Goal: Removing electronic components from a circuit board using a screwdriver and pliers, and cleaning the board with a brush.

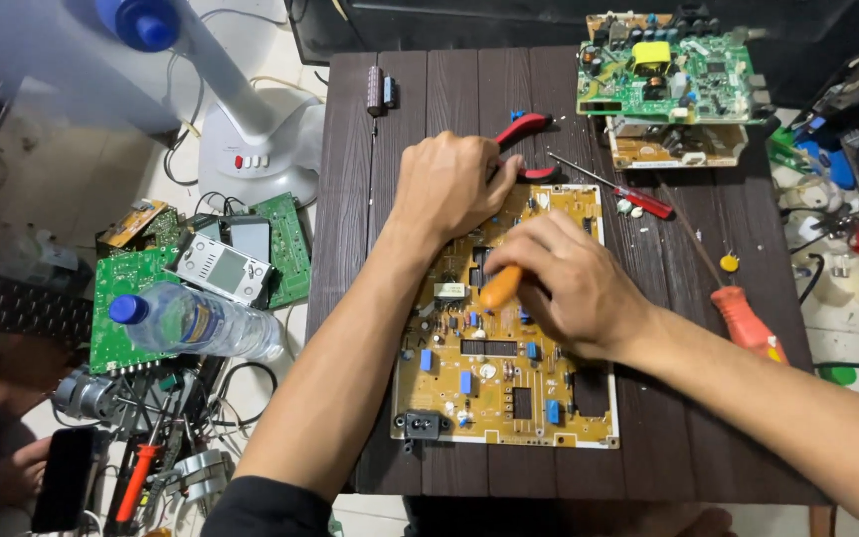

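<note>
While my L hand (446,184) presses the stiff, fragile board (509,383) flat at its far edge, R hand (574,288) grips a screwdriver (499,287).

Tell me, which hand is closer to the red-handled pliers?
The left hand. It rests at the top edge of the yellow circuit board, touching the red-handled pliers. The right hand is lower down over the board, gripping an orange tool handle, apart from the pliers.
</note>
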